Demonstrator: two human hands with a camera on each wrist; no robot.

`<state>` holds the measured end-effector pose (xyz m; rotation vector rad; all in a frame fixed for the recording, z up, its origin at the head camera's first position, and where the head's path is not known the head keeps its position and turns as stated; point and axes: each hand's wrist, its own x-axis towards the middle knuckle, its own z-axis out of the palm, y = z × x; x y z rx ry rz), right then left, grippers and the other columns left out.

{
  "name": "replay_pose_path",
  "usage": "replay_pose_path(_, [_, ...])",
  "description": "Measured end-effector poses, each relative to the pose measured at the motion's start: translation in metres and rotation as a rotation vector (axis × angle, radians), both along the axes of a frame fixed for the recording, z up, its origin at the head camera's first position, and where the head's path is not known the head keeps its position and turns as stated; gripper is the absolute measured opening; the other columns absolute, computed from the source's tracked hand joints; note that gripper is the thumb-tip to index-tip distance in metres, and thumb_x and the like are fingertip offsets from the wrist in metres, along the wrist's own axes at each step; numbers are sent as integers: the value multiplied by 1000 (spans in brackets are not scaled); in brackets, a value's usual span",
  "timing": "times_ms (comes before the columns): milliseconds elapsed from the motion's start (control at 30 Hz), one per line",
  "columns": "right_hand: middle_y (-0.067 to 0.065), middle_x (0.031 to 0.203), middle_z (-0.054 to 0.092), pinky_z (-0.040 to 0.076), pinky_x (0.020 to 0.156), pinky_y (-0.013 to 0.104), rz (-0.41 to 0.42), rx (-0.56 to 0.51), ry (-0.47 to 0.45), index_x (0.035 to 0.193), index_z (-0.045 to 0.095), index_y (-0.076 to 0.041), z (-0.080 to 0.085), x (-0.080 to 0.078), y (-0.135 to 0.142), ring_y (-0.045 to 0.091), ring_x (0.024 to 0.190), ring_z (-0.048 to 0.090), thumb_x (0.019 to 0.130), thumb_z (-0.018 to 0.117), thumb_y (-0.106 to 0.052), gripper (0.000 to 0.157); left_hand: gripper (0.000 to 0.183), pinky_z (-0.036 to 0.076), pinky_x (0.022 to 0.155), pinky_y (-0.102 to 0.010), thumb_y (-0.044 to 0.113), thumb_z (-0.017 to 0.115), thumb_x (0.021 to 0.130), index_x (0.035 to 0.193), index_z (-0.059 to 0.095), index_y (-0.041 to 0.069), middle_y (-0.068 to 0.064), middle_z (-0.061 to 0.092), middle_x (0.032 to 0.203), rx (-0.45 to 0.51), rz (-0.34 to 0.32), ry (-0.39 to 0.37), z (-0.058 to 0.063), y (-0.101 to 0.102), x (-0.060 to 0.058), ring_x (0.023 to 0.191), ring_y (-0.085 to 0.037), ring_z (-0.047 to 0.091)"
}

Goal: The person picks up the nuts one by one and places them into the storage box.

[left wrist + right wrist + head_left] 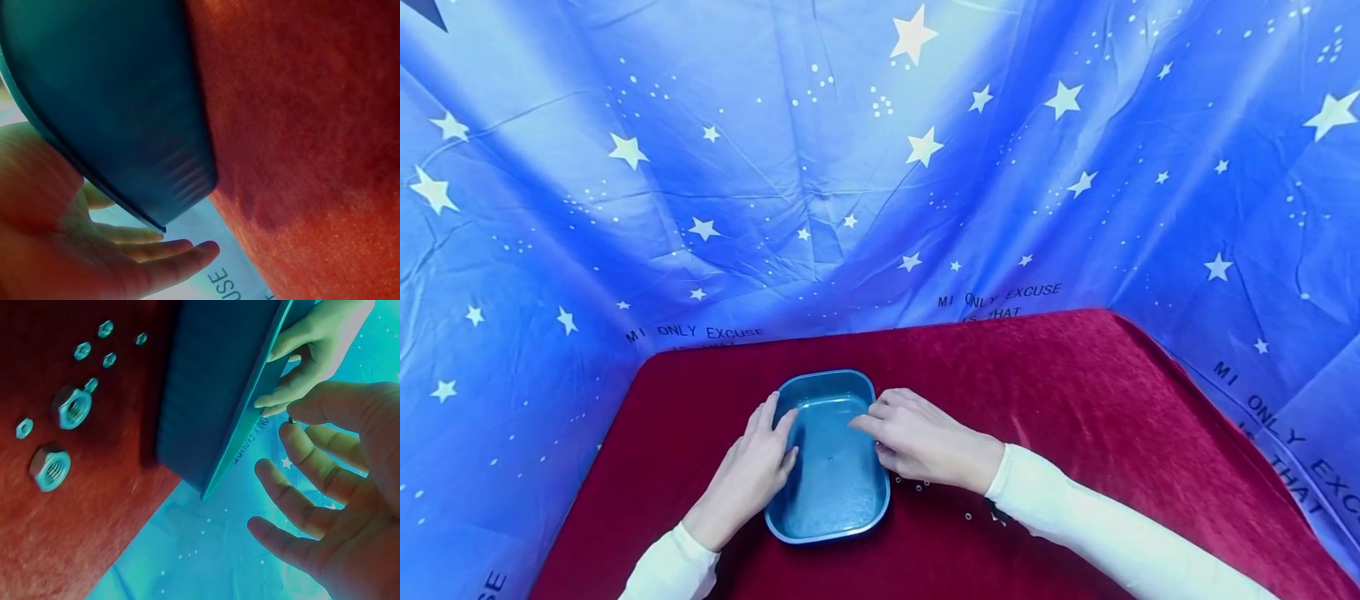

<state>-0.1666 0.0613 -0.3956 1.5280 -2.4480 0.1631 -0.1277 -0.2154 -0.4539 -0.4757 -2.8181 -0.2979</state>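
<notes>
A blue-green rectangular tray (pixel 831 467) with rounded corners stands on the red cloth. My left hand (pixel 751 457) rests at its left rim, fingers fairly straight and the thumb over the inside; in the left wrist view the fingers (pixel 169 265) extend past the rim's corner. Above the right rim, my right hand (pixel 917 437) pinches a tiny nut (pixel 292 420) between thumb and index finger, the other fingers spread. Beside the tray in the right wrist view lie two larger hex nuts, one nearer the tray (pixel 75 409), and several small nuts (pixel 82 351).
Red velvety cloth (pixel 1037 392) covers the table. A blue curtain (pixel 820 167) with white stars and printed words hangs behind and at both sides. Loose nuts (pixel 919 488) lie right of the tray, partly hidden under my right forearm.
</notes>
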Motion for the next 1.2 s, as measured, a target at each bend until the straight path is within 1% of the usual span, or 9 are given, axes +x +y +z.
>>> replay_pose_path(200, [-3,111,72,51,94,32,-6,59,-20,128,67,-15,-6,-2,-18,16,103,59,88,76,-22,41,61,60,82,-50,18,80,86,139,57,-1,-30,39,152,-21,-8,10,-1,-1,0,134,-47,47])
replay_pose_path(433, [-3,111,73,51,95,34,8,156,66,127,68,-18,-22,-3,-44,16,102,58,91,73,-25,37,62,61,79,-48,17,83,84,137,58,-1,-29,40,151,-17,-2,16,-3,-2,2,132,-46,48])
replay_pose_path(533, [-3,111,72,51,93,35,14,191,76,126,69,-19,-30,-2,-53,16,100,57,92,71,-25,34,61,61,79,-48,18,82,84,137,59,-2,-30,41,150,-25,-5,20,-4,-1,3,132,-47,49])
replay_pose_path(667, [-5,107,72,51,86,34,27,236,84,122,71,-22,-35,0,-61,16,93,55,93,68,-26,29,59,61,80,-48,18,81,85,136,59,-2,-31,41,149,-35,-10,26,-5,-1,4,131,-47,49])
replay_pose_path(767, [-5,105,72,51,81,33,30,273,74,122,71,-24,-36,2,-65,16,91,54,94,68,-27,29,59,60,81,-48,18,81,85,136,59,-2,-31,41,149,-35,-15,26,-5,-1,4,131,-47,49])
replay_pose_path(900, [-5,106,72,51,80,33,26,298,57,124,71,-24,-35,2,-68,16,91,55,94,69,-29,30,59,60,81,-49,19,81,85,136,59,-2,-31,41,150,-36,-20,27,-4,0,2,132,-47,48])
replay_pose_path(1067, [-4,107,72,52,84,35,17,303,40,125,71,-24,-29,-1,-67,17,94,56,93,71,-30,33,60,60,81,-50,19,81,85,137,59,-2,-30,40,150,-36,-14,30,-1,-1,0,133,-47,48])
replay_pose_path(1200, [-4,110,71,50,87,34,9,302,14,126,70,-24,-25,-4,-63,17,96,54,92,72,-35,35,60,60,82,-49,20,81,85,137,58,-2,-30,40,151,-34,-6,21,0,-2,-2,133,-46,48])
